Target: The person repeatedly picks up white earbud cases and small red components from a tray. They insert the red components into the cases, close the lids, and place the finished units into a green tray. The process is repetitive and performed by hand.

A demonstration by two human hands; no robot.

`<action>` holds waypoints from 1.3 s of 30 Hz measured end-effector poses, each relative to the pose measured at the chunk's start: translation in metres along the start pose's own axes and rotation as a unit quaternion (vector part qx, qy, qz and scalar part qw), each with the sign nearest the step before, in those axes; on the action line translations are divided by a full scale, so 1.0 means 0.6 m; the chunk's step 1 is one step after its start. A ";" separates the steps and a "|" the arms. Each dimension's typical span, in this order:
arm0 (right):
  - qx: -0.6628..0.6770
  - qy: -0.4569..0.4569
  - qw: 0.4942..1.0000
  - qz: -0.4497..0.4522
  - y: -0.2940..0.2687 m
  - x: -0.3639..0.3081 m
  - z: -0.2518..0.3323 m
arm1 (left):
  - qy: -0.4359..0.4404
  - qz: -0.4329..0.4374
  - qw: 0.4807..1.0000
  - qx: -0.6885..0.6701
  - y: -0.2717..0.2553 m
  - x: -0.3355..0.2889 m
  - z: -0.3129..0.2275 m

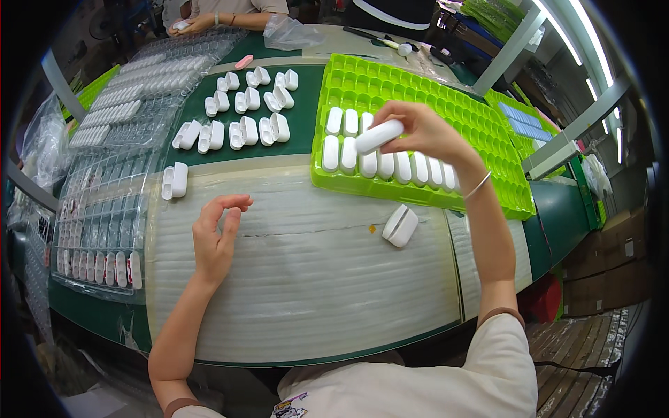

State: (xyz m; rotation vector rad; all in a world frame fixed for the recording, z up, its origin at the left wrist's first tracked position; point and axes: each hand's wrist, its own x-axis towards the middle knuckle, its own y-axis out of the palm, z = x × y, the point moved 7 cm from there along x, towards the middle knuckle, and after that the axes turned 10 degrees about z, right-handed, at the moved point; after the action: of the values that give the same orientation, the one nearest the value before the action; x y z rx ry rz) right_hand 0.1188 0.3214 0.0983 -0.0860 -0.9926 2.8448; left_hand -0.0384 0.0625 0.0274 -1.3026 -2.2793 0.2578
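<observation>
My right hand (428,134) grips a closed white earbud case (378,137) between thumb and fingers, held tilted over a bright green compartment tray (425,83). White closed cases (329,153) stand in the tray's near rows, some of them hidden behind the hand. My left hand (214,240) hovers over the foam-covered mat with fingers loosely bent and apart, holding nothing. One earbud case (400,226) with a slightly parted lid lies on the mat below the tray. Nearest the left hand, another case (174,181) sits with its lid up.
Several open-lidded white cases (242,132) are grouped on the green table, with a small pink object (244,62) beyond them. Clear plastic trays (104,209) with white parts line the left side. Metal posts (512,49) rise at the tray's far right. Another person's hands (198,24) work across the table.
</observation>
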 end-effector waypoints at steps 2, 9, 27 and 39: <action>-0.164 0.039 0.986 0.015 -0.066 -0.025 -0.032 | 0.005 -0.003 1.000 0.016 0.003 0.005 0.006; -0.242 0.055 0.962 0.114 -0.077 0.002 -0.117 | 0.029 -0.007 0.995 0.095 -0.004 0.006 0.006; -0.254 -0.035 0.952 0.166 0.114 0.234 0.010 | 0.126 0.003 0.982 0.144 -0.022 0.005 -0.052; -0.239 0.030 0.958 0.156 0.146 0.277 -0.042 | -0.238 -0.222 0.818 0.474 -0.552 -0.022 0.166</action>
State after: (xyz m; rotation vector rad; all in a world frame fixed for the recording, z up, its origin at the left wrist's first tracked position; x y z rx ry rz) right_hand -0.0522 0.2922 0.0222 -0.4041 -1.7708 2.7639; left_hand -0.3328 -0.1142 0.0691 -0.1773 -2.1895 1.4493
